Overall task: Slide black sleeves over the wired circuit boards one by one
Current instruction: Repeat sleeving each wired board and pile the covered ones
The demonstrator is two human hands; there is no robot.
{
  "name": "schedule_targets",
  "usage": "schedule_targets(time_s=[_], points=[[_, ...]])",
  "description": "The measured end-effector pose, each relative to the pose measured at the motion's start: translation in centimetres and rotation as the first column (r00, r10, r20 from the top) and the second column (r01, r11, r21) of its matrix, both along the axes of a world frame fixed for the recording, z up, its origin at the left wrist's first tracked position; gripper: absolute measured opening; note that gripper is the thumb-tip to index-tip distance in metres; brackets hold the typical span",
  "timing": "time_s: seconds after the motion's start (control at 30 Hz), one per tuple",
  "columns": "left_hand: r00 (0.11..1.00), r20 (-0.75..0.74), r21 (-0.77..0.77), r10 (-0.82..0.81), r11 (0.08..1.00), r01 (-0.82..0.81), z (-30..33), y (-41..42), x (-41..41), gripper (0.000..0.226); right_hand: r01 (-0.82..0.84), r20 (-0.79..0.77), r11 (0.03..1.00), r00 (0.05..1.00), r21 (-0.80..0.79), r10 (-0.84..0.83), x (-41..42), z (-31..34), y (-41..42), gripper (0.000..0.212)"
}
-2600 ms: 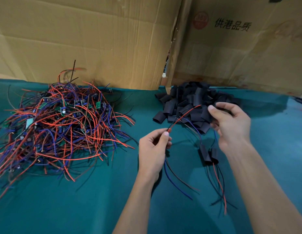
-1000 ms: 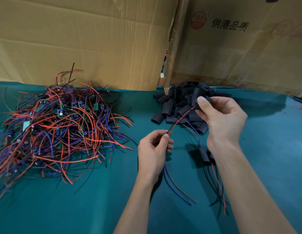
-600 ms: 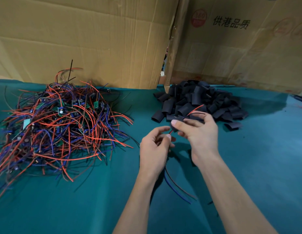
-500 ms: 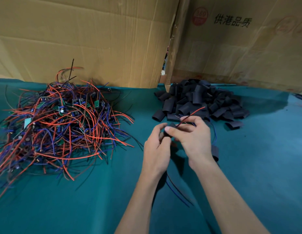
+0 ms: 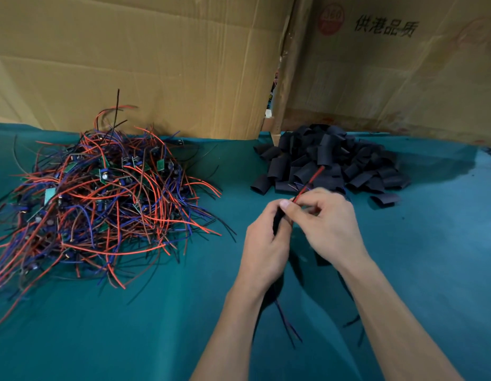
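My two hands meet above the teal cloth at centre. My left hand [image 5: 262, 243] grips a wired circuit board, mostly hidden in the fist, with blue and dark wires [image 5: 286, 320] trailing out below. My right hand [image 5: 329, 224] pinches a black sleeve [image 5: 277, 220] and holds it over the board's upper end. A red wire [image 5: 311, 178] sticks up out of the sleeve toward the pile of black sleeves [image 5: 329, 163]. A big tangle of wired circuit boards [image 5: 96, 204] with red and blue wires lies to the left.
Teal cloth [image 5: 129, 325] covers the table. Cardboard walls [image 5: 156, 64] stand along the back. One loose black sleeve [image 5: 384, 199] lies right of the sleeve pile. A dark sleeved piece [image 5: 322, 261] shows under my right wrist.
My right hand took a sleeve from the pile, came down to my left hand and threaded it over the red wire. The sleeve now sits between both hands.
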State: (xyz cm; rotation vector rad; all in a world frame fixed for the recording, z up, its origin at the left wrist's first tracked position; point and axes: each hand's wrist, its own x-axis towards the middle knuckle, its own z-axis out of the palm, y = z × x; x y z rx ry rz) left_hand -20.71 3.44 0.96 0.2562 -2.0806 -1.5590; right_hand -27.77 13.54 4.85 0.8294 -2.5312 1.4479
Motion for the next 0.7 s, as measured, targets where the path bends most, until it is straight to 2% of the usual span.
schedule_targets(time_s=[0.1, 0.2, 0.33, 0.43, 0.57, 0.63, 0.7], points=[[0.999, 0.002, 0.14, -0.046, 0.989, 0.045, 0.0, -0.1, -0.1, 0.017, -0.033, 0.155, 0.982, 0.986, -0.186, 0.062, -0.5, 0.5, -0.6, 0.029], [0.996, -0.01, 0.296, -0.09, 0.951, 0.089, 0.1, -0.2, -0.2, 0.026, -0.098, 0.113, 0.983, 0.987, -0.157, 0.116, -0.8, 0.5, -1.2, 0.024], [0.984, -0.119, 0.59, -0.129, 0.789, 0.175, 0.7, -1.0, 0.1, 0.03, -0.188, 0.147, 0.963, 0.965, -0.192, 0.218, -1.2, 0.7, -1.0, 0.019], [0.975, -0.125, 0.568, -0.183, 0.792, 0.221, 0.8, -1.2, 0.5, 0.026, -0.198, 0.157, 0.953, 0.959, -0.228, 0.236, -1.4, 0.6, -0.7, 0.01], [0.941, -0.164, 0.547, -0.298, 0.766, 0.337, 1.2, -0.9, 0.9, 0.028, -0.086, 0.244, 0.924, 0.952, -0.372, 0.187, -0.8, 0.3, -1.3, 0.005], [0.939, -0.135, 0.513, -0.316, 0.788, 0.339, 1.2, -0.8, 0.9, 0.019, -0.061, 0.3, 0.901, 0.931, -0.429, 0.206, -0.8, 0.4, -1.4, 0.007], [0.94, -0.105, 0.525, -0.324, 0.785, 0.329, 1.2, -0.6, 0.7, 0.013, -0.056, 0.293, 0.906, 0.936, -0.42, 0.194, -0.9, 0.7, -1.2, 0.009]])
